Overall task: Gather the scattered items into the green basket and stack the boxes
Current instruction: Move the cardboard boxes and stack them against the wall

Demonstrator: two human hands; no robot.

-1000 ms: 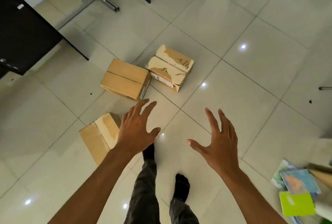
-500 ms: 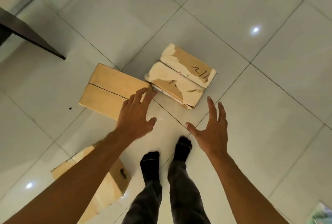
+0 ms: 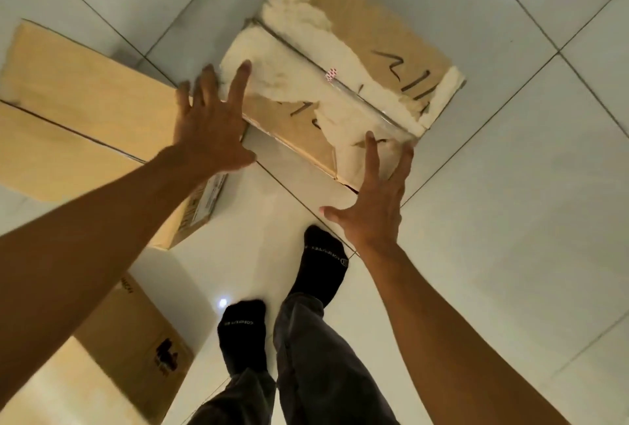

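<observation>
The tiled floor (image 3: 493, 220) fills far less of the head view than a second ago, because the person has bent low and the boxes now loom large; the desk edge and the pile of scattered items seen at the right a second ago have dropped out of frame, and no green basket shows. The torn box (image 3: 343, 60), its top paper peeled to pale patches and marked with pen strokes, lies on the floor straight ahead, its near left corner close beside the plain box (image 3: 75, 111) at the left, while a third box (image 3: 136, 349) sits by the person's socked feet (image 3: 282, 298). The left hand (image 3: 211, 131), half a second ago hovering short of the boxes, now reaches the torn box's left corner with fingers spread, and the right hand (image 3: 374, 200) has arrived at its near right corner, likewise splayed. Neither grip has closed; both hands are open against or just over the cardboard. That points to stacking: the torn box looks about to be lifted first, with gathering yet to be done.
</observation>
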